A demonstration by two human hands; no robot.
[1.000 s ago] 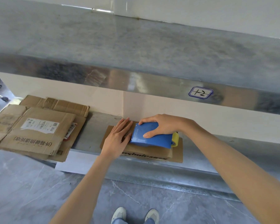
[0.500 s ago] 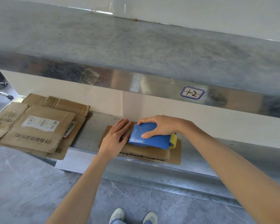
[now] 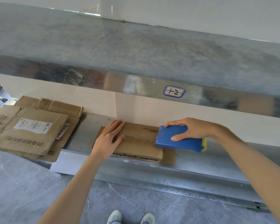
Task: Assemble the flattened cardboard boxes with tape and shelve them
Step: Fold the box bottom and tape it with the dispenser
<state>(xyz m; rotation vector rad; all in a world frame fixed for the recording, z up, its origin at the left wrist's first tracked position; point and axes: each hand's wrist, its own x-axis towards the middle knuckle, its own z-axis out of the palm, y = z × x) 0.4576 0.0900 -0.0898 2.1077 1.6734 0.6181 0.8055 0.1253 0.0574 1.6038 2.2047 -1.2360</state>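
A small brown cardboard box (image 3: 139, 143) sits on the lower metal shelf (image 3: 217, 160), its top flaps folded down and meeting along a middle seam. My left hand (image 3: 110, 138) lies flat on the box's left end, fingers spread over the seam. My right hand (image 3: 191, 129) grips a blue tape dispenser (image 3: 179, 140) with a yellow part at its right end. The dispenser rests at the box's right end, over the seam. Any tape on the seam is too faint to make out.
A stack of flattened cardboard boxes (image 3: 31, 126) with printed labels lies on the shelf's left part, overhanging its front edge. An upper metal shelf (image 3: 136, 50) with a handwritten label (image 3: 174, 91) juts out above. The grey tiled floor (image 3: 23, 183) and my shoes (image 3: 130, 216) are below.
My right hand has drawn the blue dispenser rightward along the seam, from beside my left hand to the box's right end. My left hand has stayed pressed on the box's left end.
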